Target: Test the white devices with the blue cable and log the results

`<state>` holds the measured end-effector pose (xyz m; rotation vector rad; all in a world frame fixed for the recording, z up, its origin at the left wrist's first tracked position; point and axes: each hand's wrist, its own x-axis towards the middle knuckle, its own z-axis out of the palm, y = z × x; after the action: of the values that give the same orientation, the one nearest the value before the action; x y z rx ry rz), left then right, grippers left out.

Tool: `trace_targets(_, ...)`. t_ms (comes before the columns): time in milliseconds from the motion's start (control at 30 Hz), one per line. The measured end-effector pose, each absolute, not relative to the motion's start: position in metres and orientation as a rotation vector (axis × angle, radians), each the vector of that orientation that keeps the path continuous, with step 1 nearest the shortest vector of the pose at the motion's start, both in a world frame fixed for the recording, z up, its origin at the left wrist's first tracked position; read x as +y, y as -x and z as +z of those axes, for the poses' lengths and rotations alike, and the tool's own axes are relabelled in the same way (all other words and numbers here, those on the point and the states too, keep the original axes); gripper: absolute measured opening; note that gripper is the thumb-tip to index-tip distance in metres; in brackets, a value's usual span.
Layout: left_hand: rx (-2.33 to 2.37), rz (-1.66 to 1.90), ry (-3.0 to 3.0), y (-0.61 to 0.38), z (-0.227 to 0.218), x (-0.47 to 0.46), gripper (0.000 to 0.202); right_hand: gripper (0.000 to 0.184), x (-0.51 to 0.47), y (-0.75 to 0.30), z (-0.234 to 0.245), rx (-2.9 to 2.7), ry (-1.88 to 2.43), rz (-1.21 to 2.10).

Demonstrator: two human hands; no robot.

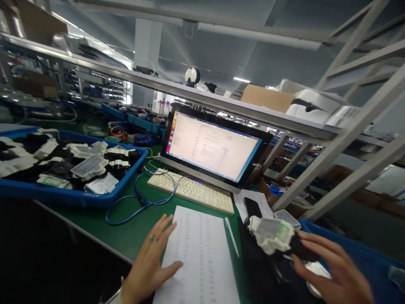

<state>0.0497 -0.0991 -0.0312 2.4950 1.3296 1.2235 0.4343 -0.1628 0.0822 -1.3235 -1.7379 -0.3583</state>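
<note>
My left hand (pixel 152 257) is spread, a ring on one finger, over the left edge of a printed sheet (pixel 202 253); whether it presses on the paper I cannot tell. My right hand (pixel 332 261) closes its thumb and fingers on the black end of a white-and-black plastic housing (pixel 274 234). That housing has a clear window and a green-marked label. Below it lies a black mat (pixel 256 270), and a round white part shows near my right fingers. Between sheet and mat rests a white pen (pixel 232 237).
A blue bin (pixel 95 198) of similar housings stands at the left. Behind the sheet are a keyboard (pixel 193 190), a looped blue cable (pixel 152 203) and a lit monitor (pixel 211 147). A phone (pixel 252 207) lies on papers. Another blue bin (pixel 357 253) and slanting metal frame bars (pixel 335 147) stand right.
</note>
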Motion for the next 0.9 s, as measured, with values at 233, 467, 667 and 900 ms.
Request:
trace_targets(233,0.774,1.176,-2.225,-0.055,0.009,-0.109,0.088,0.049,-0.136,-0.265,0.059,-2.015,0.683,0.053)
trace_targets(467,0.972,1.207,-2.292,-0.021,0.006,-0.081,0.061,0.050,-0.108,-0.251,0.039,-2.016,0.857,0.142)
trace_targets(667,1.372,0.913,-2.661,-0.008,-0.009,-0.033,0.059,0.051,-0.087,-0.293,0.003,-1.701,1.154,0.137)
trace_targets(900,1.490,0.748,-2.677,0.001,-0.004,-0.030,0.084,0.048,-0.084,-0.323,-0.009,-1.539,1.229,0.189)
